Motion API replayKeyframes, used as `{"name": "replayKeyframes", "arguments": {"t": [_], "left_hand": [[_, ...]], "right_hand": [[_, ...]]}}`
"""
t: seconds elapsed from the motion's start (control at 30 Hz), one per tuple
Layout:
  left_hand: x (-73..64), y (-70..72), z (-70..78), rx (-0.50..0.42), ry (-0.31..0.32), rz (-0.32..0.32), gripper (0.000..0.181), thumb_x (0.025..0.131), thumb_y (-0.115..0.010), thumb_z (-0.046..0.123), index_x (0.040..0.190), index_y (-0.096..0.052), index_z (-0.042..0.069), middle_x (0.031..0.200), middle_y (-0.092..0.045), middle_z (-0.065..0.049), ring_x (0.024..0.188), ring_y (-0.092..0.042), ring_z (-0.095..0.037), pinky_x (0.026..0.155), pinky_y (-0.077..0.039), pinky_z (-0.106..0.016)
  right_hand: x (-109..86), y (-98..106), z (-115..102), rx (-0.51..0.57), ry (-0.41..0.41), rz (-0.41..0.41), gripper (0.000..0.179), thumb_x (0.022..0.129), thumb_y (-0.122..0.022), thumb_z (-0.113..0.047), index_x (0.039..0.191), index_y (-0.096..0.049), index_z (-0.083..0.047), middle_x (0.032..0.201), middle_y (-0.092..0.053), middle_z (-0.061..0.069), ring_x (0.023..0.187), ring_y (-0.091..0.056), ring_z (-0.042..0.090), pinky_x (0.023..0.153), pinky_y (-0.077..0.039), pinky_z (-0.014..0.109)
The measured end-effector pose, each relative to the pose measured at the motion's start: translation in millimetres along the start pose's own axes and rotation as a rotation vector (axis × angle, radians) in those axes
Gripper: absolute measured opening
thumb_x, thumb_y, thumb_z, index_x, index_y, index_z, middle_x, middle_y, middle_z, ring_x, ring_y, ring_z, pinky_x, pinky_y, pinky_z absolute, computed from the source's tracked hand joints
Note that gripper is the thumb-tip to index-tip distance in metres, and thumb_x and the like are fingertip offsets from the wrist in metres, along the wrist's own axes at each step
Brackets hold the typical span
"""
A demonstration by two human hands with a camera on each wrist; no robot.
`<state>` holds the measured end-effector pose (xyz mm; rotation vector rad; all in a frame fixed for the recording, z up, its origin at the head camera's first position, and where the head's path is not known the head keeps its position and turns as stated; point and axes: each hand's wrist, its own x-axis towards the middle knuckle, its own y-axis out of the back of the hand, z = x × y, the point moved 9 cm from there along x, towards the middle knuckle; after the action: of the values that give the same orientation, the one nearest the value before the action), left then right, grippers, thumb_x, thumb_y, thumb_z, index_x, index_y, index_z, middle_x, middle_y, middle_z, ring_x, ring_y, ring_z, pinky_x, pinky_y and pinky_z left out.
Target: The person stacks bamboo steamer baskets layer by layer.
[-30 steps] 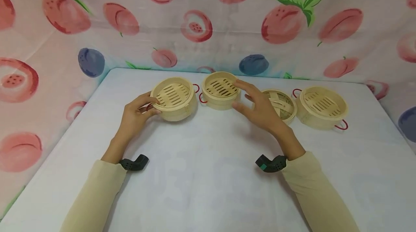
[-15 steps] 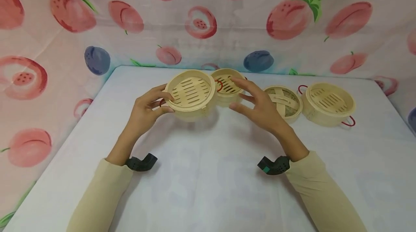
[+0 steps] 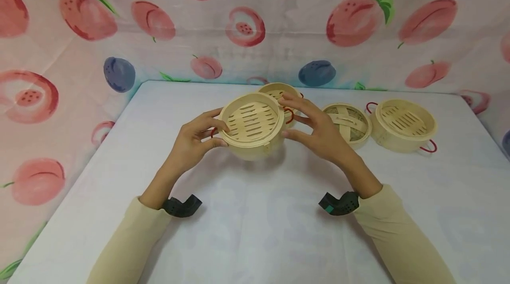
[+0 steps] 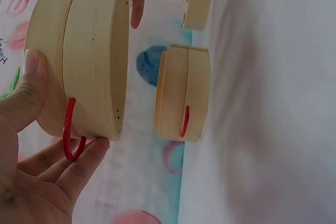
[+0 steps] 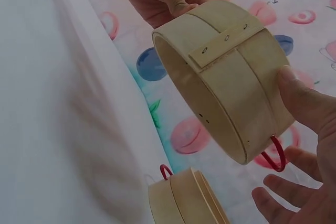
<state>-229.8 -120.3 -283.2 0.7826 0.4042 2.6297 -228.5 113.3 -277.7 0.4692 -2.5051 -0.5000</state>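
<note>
Backdrop: fruit-print cloth beyond both hands
Tabletop: white-covered, under the hands
Held basket: bamboo, slotted, raised between the hands, clear of tabletop
Left hand: thumb and fingers pinching its near side by a red loop
Right hand: fingers spread, thumb at basket wall, contact unclear, no grip
Small steamer: behind basket, partly hidden
Lidded steamer, wide steamer: side by side, right of right hand
</note>
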Motion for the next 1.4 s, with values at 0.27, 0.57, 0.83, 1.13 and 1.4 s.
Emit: {"name": "replayKeyframes", "arguments": {"t": [0.27, 0.57, 0.83, 1.13, 1.4], "left_hand": [[1.7, -18.3, -2.7, -0.015, -0.004, -0.052, 0.025, 0.075, -0.076, -0.001, 0.098, -0.068, 0.004, 0.135, -0.053, -0.011, 0.125, -0.048, -0.024, 0.090, -0.050, -0.032], [1.8, -35.5, -10.2, -0.038, 0.037, -0.107, 0.026, 0.075, -0.077, 0.001, 0.099, -0.068, 0.007, 0.134, -0.054, -0.006, 0.124, -0.049, -0.019, 0.089, -0.050, -0.035], [8.5, -51.1, -11.9, -0.076, 0.026, -0.152, 0.028, 0.073, -0.079, 0.000, 0.098, -0.068, 0.005, 0.133, -0.054, -0.009, 0.123, -0.049, -0.018, 0.086, -0.052, -0.034], [7.3, -69.6, -12.8, -0.089, 0.005, -0.192, 0.027, 0.073, -0.080, 0.001, 0.097, -0.069, 0.008, 0.135, -0.053, -0.008, 0.128, -0.045, -0.019, 0.080, -0.051, -0.052], [3.3, -83.6, -17.9, -0.095, 0.021, -0.205, 0.029, 0.072, -0.080, 0.001, 0.098, -0.069, 0.007, 0.135, -0.053, -0.012, 0.125, -0.048, -0.023, 0.082, -0.052, -0.048]], "right_hand": [[-9.5, 1.7, -20.4, 0.003, 0.016, -0.053, 0.053, 0.080, -0.071, 0.009, 0.130, -0.054, 0.003, 0.147, -0.038, 0.015, 0.138, -0.029, 0.033, 0.097, -0.042, 0.050], [-29.7, 8.1, 6.2, 0.022, 0.015, -0.025, 0.050, 0.077, -0.075, 0.007, 0.123, -0.061, -0.005, 0.143, -0.044, 0.009, 0.132, -0.040, 0.022, 0.090, -0.049, 0.028], [-49.2, 15.9, 10.4, -0.002, -0.062, 0.016, 0.045, 0.074, -0.075, 0.011, 0.115, -0.063, -0.003, 0.141, -0.046, 0.011, 0.127, -0.044, 0.023, 0.091, -0.049, 0.030], [-71.0, 21.5, 16.9, -0.026, -0.043, 0.049, 0.046, 0.070, -0.078, 0.009, 0.111, -0.065, -0.008, 0.140, -0.048, 0.010, 0.128, -0.044, 0.022, 0.089, -0.049, 0.027], [-84.5, 22.9, 21.4, -0.071, -0.031, 0.064, 0.047, 0.067, -0.080, 0.010, 0.109, -0.066, -0.008, 0.138, -0.049, 0.012, 0.127, -0.046, 0.017, 0.087, -0.050, 0.026]]}}
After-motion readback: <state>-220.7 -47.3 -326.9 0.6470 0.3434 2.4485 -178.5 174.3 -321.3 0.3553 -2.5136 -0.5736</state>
